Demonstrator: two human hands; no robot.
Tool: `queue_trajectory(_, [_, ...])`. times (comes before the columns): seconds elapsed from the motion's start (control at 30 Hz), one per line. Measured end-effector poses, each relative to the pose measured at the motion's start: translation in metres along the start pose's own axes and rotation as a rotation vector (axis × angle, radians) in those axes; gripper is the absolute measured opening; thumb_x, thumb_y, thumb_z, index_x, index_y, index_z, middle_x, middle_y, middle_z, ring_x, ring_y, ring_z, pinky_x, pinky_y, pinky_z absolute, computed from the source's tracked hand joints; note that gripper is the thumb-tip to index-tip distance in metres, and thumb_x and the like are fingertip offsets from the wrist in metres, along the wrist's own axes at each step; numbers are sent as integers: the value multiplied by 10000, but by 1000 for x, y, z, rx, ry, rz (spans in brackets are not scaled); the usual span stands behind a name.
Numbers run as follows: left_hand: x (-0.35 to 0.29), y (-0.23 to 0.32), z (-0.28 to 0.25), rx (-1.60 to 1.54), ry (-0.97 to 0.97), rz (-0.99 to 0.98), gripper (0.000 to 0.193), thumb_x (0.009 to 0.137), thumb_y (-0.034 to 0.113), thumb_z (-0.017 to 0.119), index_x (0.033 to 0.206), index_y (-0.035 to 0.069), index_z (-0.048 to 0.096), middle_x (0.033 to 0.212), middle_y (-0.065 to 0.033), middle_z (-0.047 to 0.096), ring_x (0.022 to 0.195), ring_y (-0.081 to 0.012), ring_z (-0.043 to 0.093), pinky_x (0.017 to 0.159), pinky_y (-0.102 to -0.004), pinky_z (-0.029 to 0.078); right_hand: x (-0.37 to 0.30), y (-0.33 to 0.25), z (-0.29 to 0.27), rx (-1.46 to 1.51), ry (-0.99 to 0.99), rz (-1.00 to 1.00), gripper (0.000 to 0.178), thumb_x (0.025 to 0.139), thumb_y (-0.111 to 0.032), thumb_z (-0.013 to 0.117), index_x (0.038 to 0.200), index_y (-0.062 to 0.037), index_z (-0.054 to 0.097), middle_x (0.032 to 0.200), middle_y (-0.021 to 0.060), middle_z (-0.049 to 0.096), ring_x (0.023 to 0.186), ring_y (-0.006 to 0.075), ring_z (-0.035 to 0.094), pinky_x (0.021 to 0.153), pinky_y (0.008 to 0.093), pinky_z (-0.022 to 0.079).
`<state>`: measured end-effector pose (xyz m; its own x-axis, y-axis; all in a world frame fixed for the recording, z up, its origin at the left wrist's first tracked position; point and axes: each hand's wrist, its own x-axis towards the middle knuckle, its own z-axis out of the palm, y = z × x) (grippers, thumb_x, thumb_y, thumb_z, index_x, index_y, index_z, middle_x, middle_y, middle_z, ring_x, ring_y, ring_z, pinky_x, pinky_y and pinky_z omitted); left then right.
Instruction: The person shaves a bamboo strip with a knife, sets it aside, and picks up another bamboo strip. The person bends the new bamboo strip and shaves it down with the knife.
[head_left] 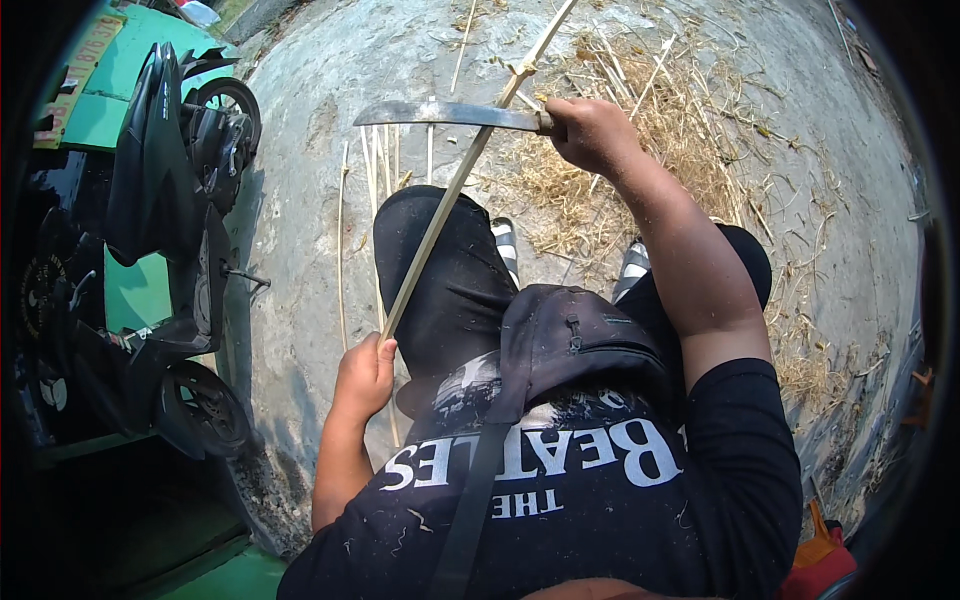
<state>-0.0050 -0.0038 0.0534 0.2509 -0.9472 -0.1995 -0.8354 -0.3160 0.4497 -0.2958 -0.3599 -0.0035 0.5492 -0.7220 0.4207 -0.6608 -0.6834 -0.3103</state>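
Note:
My left hand (364, 378) is closed round the lower end of a long, pale bamboo strip (441, 212), thumb along its side. The strip slants up and away to the right, passing over my left knee. In my right hand (592, 135) is the handle of a machete (445, 113) with a broad, slightly curved metal blade. Its blade points left and crosses the strip, edge placement too fine to make out. Just beyond the blade, pale curled shavings (523, 70) cling to the strip.
A heap of straw-coloured shavings (640, 120) covers the concrete ground (300, 130) ahead and to the right. Several thin strips (344, 240) lie beside my left leg. A black motorbike (185, 200) stands at the left. A dark bag (590, 335) rests on my lap.

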Motion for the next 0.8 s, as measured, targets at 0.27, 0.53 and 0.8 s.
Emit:
queue_trajectory(0.27, [-17, -14, -5, 47, 36, 57, 331, 1039, 270, 538, 847, 1, 546, 699, -252, 577, 702, -498, 581, 588, -514, 442, 2, 21, 1, 89, 0, 130, 86, 902, -203, 665, 890, -129, 622, 773, 123, 668, 765, 348, 690, 667, 463, 538])
queue_trajectory(0.53, [-14, -12, -3, -78, -3, 41, 350, 1039, 285, 549, 836, 0, 531, 701, -253, 560, 691, -491, 570, 585, -499, 429, 0, -5, 3, 30, -3, -66, 105, 846, -195, 687, 867, -133, 605, 766, 105, 666, 735, 350, 682, 629, 472, 539])
queue_trajectory(0.8, [-10, -13, 1, -10, 4, 27, 381, 1045, 309, 530, 827, -4, 534, 721, -259, 576, 707, -500, 570, 592, -507, 431, 3, 17, 8, 83, -93, 176, 62, 875, -175, 667, 906, -139, 627, 798, 125, 676, 770, 347, 691, 666, 450, 549])
